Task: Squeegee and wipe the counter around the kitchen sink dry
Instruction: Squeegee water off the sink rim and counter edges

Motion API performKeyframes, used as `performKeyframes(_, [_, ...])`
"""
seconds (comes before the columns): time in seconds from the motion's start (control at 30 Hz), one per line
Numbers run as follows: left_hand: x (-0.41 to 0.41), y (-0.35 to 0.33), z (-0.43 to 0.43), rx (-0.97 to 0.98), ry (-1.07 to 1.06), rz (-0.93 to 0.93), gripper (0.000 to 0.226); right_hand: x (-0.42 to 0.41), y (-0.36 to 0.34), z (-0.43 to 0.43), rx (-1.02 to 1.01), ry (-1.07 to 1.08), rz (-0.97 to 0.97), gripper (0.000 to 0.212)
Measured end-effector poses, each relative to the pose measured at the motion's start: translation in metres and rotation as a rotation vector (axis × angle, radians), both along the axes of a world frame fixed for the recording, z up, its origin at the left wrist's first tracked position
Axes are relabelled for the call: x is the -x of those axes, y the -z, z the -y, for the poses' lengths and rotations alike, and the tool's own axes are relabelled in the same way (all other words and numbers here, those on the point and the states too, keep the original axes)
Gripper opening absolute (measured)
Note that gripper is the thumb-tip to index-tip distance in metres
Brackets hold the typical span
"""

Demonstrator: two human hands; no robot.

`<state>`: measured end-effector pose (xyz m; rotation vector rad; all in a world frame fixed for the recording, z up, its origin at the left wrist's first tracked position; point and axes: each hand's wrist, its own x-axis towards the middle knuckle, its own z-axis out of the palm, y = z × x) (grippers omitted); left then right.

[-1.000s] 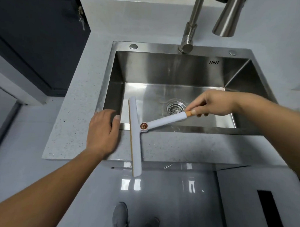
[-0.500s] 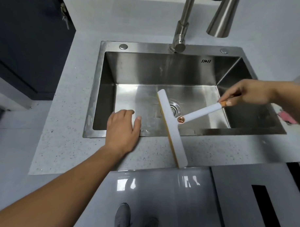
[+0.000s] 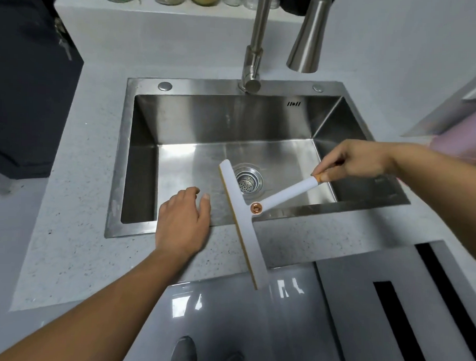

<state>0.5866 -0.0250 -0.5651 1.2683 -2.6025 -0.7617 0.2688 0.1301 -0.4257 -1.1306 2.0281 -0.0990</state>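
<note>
The desk [image 3: 76, 228] rings the sink [image 3: 118, 176]. The squeegee [image 3: 246, 229] blade crosses the sink's near rim and the desk's near strip. My left hand [image 3: 182, 224] rests spread on that rim, just left of the blade. My right hand [image 3: 353, 160] pinches the handle's end.

The rectangular stainless steel sink [image 3: 117, 176] has a brushed, half-matt finish, and the round perforated metal strainer [image 3: 249, 180] in its floor is more shiny. The pale grey counter [image 3: 67, 242] looks like stone, matt and finely speckled with dark grains, while the grey cabinet front [image 3: 226, 328] under it is smooth and very glossy. The white T-shaped squeegee [image 3: 245, 234] looks of smooth matt plastic, with a copper-coloured metal ring [image 3: 256, 208] at its joint.
</note>
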Motion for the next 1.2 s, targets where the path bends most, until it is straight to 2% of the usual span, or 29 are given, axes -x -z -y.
performKeyframes(0.13, [0.004, 0.002, 0.001, 0.009, -0.005, 0.037, 0.056, -0.001, 0.014, -0.005, 0.04, -0.015, -0.01, 0.015])
performKeyframes(0.3, [0.017, -0.002, -0.006, 0.007, -0.077, -0.001, 0.053, 0.011, 0.032, -0.016, 0.115, -0.05, -0.013, 0.019])
performKeyframes(0.5, [0.056, -0.002, -0.031, -0.03, -0.238, -0.059, 0.058, 0.068, 0.03, -0.034, 0.154, -0.118, -0.087, 0.03])
performKeyframes(0.6, [0.065, 0.001, -0.039, 0.022, -0.251, 0.031, 0.057, 0.114, 0.019, -0.05, 0.19, -0.094, -0.137, 0.017])
performKeyframes(0.7, [0.069, -0.002, -0.042, 0.023, -0.259, 0.05, 0.055, 0.155, 0.0, -0.062, 0.192, -0.108, -0.251, 0.016])
performKeyframes(0.77, [0.071, -0.003, -0.044, 0.035, -0.262, 0.041, 0.05, 0.165, -0.012, -0.065, 0.204, -0.106, -0.245, 0.014])
performKeyframes(0.9, [0.072, -0.009, -0.049, 0.055, -0.291, -0.039, 0.042, 0.135, -0.013, -0.04, 0.261, -0.173, -0.11, 0.017])
performKeyframes(1.03, [0.065, -0.01, -0.051, 0.03, -0.415, -0.246, 0.033, 0.083, 0.017, -0.003, 0.238, -0.32, -0.165, 0.018])
performKeyframes(1.2, [0.064, -0.008, -0.052, 0.052, -0.28, -0.198, 0.04, 0.066, 0.04, 0.014, 0.17, -0.333, -0.051, 0.013])
